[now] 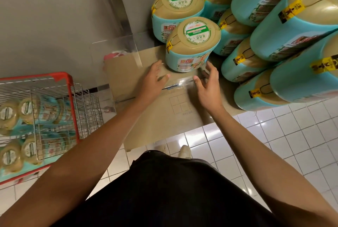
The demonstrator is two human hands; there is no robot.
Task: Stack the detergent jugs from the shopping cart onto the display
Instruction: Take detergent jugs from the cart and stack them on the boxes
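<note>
A teal detergent jug with a tan lid (pixel 192 43) stands upright on the cardboard display base (pixel 161 109). A second jug (pixel 177 7) stands right behind it. My left hand (pixel 155 78) and my right hand (pixel 208 82) hover just in front of the near jug, one on each side, fingers relaxed and holding nothing. Neither hand touches the jug. To the right rises a stepped stack of the same jugs (pixel 285 36). At the left, the red-rimmed wire shopping cart (pixel 71 102) holds several more jugs (pixel 29 115).
A grey wall and a metal corner post (pixel 118 7) stand behind the display. Something pink (pixel 114 55) lies at the back left edge of the cardboard. White floor tiles (pixel 274 144) spread in front, with my shoe (pixel 184 151) near the base.
</note>
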